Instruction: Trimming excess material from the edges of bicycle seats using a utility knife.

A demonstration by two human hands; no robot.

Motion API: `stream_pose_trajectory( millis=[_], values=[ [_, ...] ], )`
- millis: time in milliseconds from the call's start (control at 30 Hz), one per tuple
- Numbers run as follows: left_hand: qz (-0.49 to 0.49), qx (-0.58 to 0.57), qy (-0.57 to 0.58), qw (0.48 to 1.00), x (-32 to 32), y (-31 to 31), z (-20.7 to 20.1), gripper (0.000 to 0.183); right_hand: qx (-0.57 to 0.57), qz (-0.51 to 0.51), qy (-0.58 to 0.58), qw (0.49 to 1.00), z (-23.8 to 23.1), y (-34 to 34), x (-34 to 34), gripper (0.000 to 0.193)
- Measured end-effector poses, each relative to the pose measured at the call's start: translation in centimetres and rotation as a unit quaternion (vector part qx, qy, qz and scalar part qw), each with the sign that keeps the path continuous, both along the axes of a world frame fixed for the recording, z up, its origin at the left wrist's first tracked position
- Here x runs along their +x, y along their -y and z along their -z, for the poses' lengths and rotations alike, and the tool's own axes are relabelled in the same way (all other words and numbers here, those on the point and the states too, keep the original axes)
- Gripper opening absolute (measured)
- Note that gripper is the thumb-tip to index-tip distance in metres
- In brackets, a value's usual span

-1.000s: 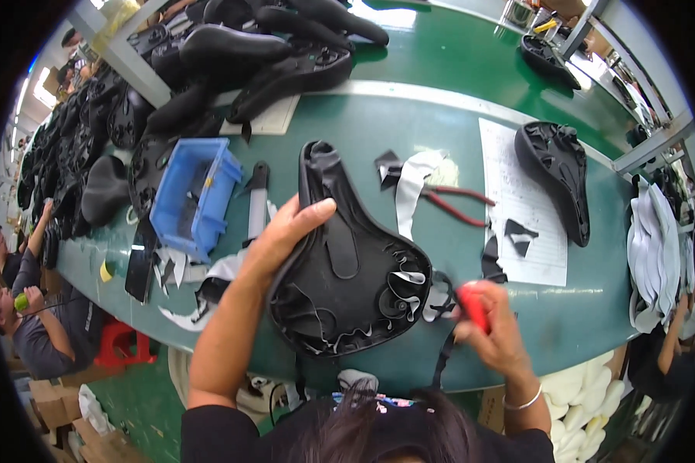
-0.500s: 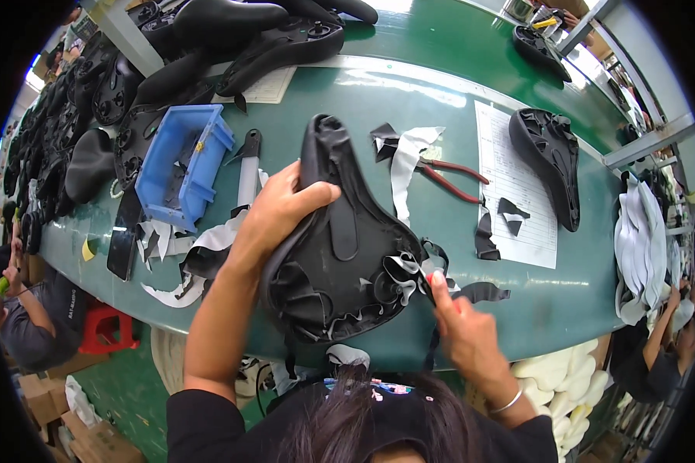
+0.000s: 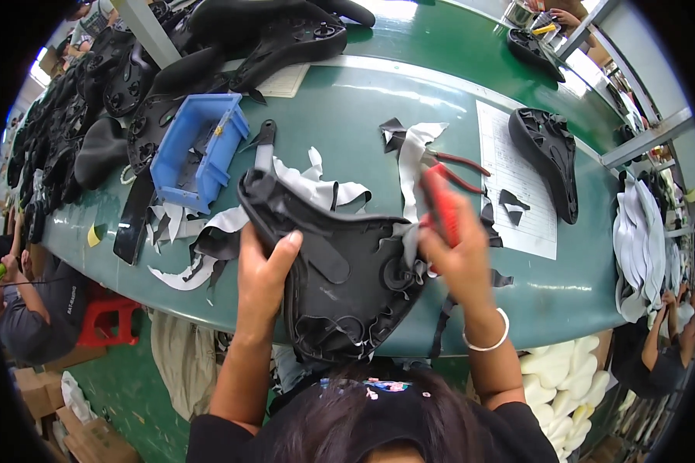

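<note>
A black bicycle saddle (image 3: 340, 270) lies underside up at the near edge of the bench, its nose pointing to the far left. Folded cover fabric lines its rim, with grey edges showing at the right side. My left hand (image 3: 262, 266) grips the saddle's left edge close to the nose, thumb on the underside. At the saddle's right edge, my right hand (image 3: 459, 255) is closed round a red-handled tool (image 3: 440, 204). Motion smears that hand and tool; the tool's kind and working end are not clear.
Red-handled pliers (image 3: 465, 171) and fabric scraps (image 3: 417, 158) lie beyond my right hand. A blue bin (image 3: 197, 154) stands left among offcuts. Another saddle (image 3: 544, 162) rests on a printed sheet (image 3: 517, 231). Many saddles (image 3: 100, 150) pile up left; co-workers sit at both sides.
The saddle has turned, its nose swinging left and nearer to me. My left hand has moved with it. My right hand has risen away from me with the red-handled tool.
</note>
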State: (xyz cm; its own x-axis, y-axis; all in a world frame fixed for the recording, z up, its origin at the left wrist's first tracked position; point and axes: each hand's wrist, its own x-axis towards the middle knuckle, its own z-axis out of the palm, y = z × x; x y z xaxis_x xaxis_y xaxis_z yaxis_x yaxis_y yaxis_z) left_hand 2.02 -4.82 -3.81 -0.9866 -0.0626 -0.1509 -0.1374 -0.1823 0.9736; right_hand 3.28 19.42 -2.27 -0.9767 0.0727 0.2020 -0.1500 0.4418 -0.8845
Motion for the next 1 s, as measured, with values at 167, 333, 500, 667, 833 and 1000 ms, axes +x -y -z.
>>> stream_pose_trajectory(
  millis=[167,333,500,667,833,1000],
  values=[
    [-0.042,-0.562,-0.254,0.786,1.3,-0.8,-0.9,0.060,-0.229,0.069,0.079,0.968,-0.3,-1.8,0.1,0.043],
    [0.230,-0.503,-0.353,0.754,-1.5,-8.3,-3.3,0.022,-0.015,0.007,0.000,1.000,-1.0,-0.9,0.3,0.042],
    [0.217,-0.522,-0.387,0.728,-1.9,-7.7,-0.6,0.016,0.086,-0.036,0.040,0.995,-1.2,-6.2,3.9,0.049],
    [0.252,-0.462,-0.334,0.782,-2.6,-7.7,-1.6,0.022,0.378,-0.161,0.005,0.912,-2.8,-6.3,3.5,0.054],
    [0.199,-0.088,0.015,0.976,-3.1,-5.9,-2.6,0.030,0.419,-0.099,0.006,0.902,-2.4,-5.0,5.7,0.058],
    [0.105,0.460,-0.072,0.879,-3.7,-5.3,-2.3,0.046,0.336,0.001,0.089,0.938,-1.8,-2.1,11.6,0.056]
  ],
)
